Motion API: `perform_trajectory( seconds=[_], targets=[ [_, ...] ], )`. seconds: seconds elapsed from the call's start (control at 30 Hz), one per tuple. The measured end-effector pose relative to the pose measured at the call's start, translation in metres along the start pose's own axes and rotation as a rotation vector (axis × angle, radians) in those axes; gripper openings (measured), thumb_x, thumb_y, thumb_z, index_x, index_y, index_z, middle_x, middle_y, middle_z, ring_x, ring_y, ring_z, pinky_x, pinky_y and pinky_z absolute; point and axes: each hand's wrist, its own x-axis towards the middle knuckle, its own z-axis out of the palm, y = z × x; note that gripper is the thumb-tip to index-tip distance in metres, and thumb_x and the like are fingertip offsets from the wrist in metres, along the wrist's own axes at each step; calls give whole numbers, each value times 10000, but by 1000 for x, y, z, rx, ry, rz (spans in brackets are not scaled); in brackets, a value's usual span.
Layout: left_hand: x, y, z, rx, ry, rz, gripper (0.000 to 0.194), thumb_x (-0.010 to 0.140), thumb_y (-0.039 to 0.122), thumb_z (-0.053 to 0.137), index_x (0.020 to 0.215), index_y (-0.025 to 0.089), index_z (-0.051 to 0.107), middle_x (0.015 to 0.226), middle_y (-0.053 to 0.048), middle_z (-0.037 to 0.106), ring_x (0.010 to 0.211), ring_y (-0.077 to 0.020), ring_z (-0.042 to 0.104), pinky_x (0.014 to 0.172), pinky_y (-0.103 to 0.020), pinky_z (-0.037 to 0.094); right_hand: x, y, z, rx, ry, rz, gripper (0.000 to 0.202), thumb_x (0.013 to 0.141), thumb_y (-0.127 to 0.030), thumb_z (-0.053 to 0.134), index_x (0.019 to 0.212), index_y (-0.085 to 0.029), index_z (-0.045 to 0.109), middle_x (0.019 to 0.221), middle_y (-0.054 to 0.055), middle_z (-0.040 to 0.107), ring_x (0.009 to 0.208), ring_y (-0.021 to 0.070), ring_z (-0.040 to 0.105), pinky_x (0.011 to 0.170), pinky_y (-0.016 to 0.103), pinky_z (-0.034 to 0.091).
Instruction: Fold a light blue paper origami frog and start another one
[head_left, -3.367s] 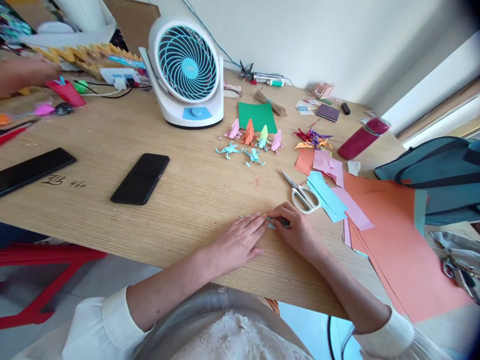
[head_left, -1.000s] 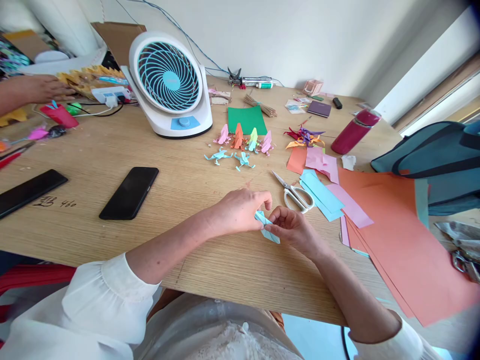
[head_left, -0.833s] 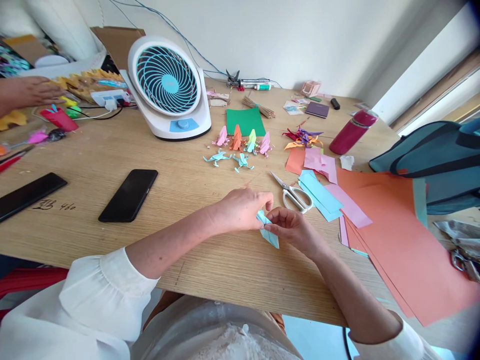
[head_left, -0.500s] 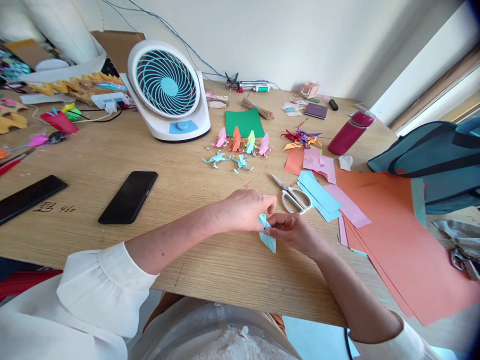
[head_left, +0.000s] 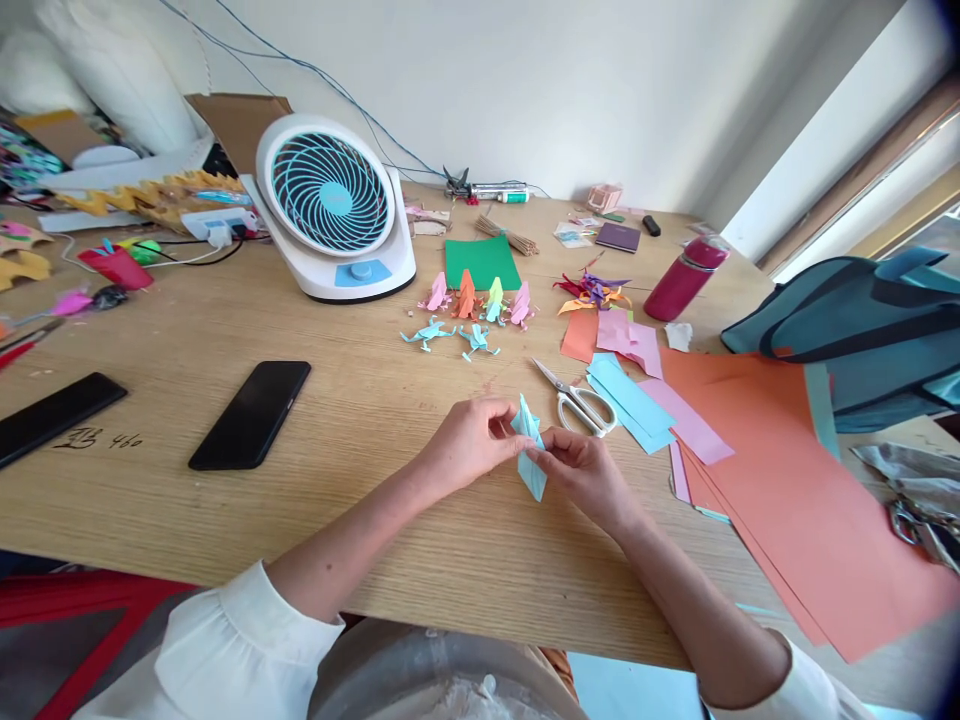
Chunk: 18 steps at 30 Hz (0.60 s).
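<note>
A light-blue piece of folded paper (head_left: pixel 532 478) is held just over the table, tilted, with its pointed ends up and down. My left hand (head_left: pixel 474 440) pinches its left side between thumb and fingers. From the right, my right hand (head_left: pixel 589 474) grips the same paper near its middle, so part of the folds is hidden. White-handled scissors (head_left: pixel 585 407) lie just beyond my right hand. Farther back stand several folded paper figures, among them an orange one (head_left: pixel 466 296) and a light-blue one (head_left: pixel 478 341).
Light-blue paper strips (head_left: pixel 631 400) and large orange sheets (head_left: pixel 780 500) cover the right side. A dark red bottle (head_left: pixel 684 280) stands behind them, near a teal bag (head_left: pixel 840 310). On the left are a black phone (head_left: pixel 251 415) and a white fan (head_left: pixel 360 275).
My left hand has drawn back and now pinches the paper with its thumb showing. The paper's upper point has come into view and stands more upright. The camera view has tilted up slightly.
</note>
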Motion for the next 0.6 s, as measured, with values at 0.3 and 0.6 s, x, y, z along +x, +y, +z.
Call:
perform_trajectory(
  seconds=[0.3,0.6],
  targets=[
    [-9,-6,11,-142,29,-41,109,767,247,663,738,144,643,672,24,616,645,-106,552,629,-207,436,1,3,4,109,-35,-1,266,747,-436,748,806,-184,689,773,12,635,733,154,557,678,278,442],
    [-15,-10,9,-163,15,38,87,780,221,653,736,153,620,697,26,591,670,-106,546,646,-207,425,2,3,1,29,-169,-2,305,807,-474,682,794,-169,690,761,10,622,741,155,529,677,265,414]
  ],
)
